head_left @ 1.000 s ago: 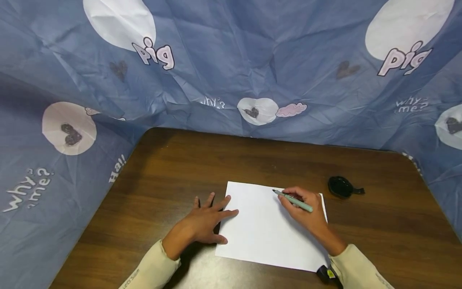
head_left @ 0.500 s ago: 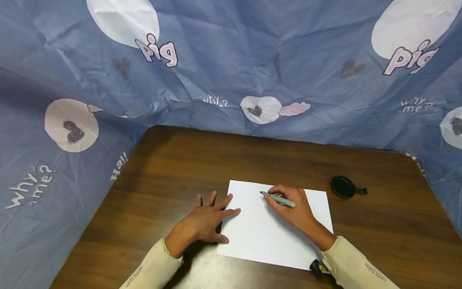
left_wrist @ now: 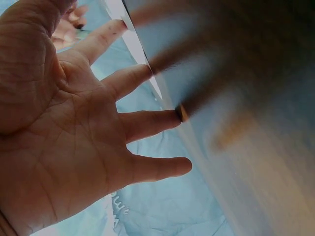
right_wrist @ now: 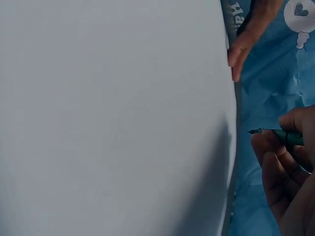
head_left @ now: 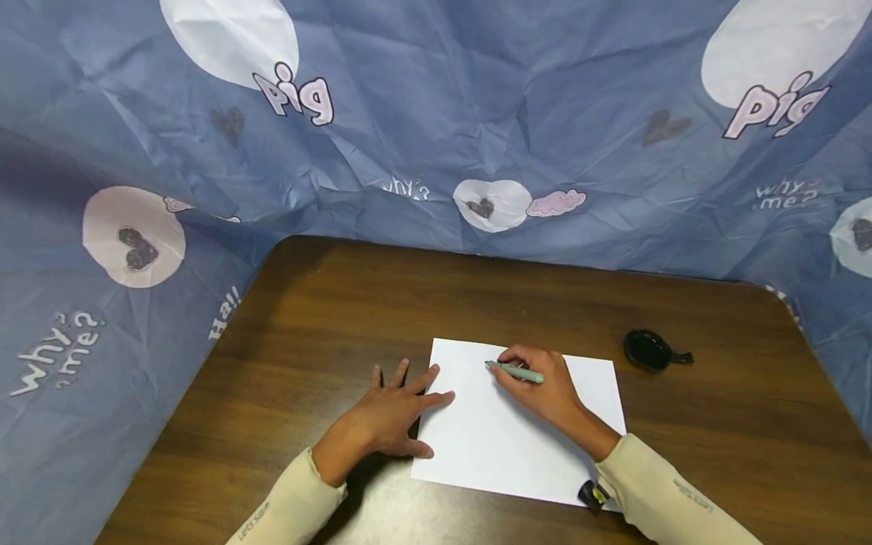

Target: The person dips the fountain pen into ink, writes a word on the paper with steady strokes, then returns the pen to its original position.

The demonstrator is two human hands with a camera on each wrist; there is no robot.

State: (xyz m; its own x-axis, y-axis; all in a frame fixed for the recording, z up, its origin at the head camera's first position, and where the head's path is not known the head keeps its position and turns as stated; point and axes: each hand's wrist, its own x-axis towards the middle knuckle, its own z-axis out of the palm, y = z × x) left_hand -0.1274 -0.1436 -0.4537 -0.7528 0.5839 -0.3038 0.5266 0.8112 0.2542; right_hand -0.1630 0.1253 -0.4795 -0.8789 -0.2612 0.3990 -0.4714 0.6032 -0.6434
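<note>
A plain white sheet of paper [head_left: 477, 446] lies on the brown table, with no marks showing on it. My left hand [head_left: 388, 420] rests at its left edge, fingers spread and straight, with the thumb and forefinger over the paper; the left wrist view shows the palm [left_wrist: 64, 132]. My right hand [head_left: 552, 390] is over the sheet's upper part. It pinches a pale green pen [head_left: 526, 374] between thumb and fingers, the dark pointed tip facing left. In the right wrist view the pen [right_wrist: 293, 138] shows its narrow tip close over the paper.
A small black pan-shaped dish [head_left: 647, 350] with a short handle sits right of the paper. A black wrist camera [head_left: 591, 496] is at the right sleeve, overlapping the sheet's lower right corner. Behind the wooden table [head_left: 381, 303] hangs a blue printed cloth [head_left: 409, 98].
My right hand has moved left across the paper with the pen, quickly at first and then only a little. My left hand has stayed at the left edge.
</note>
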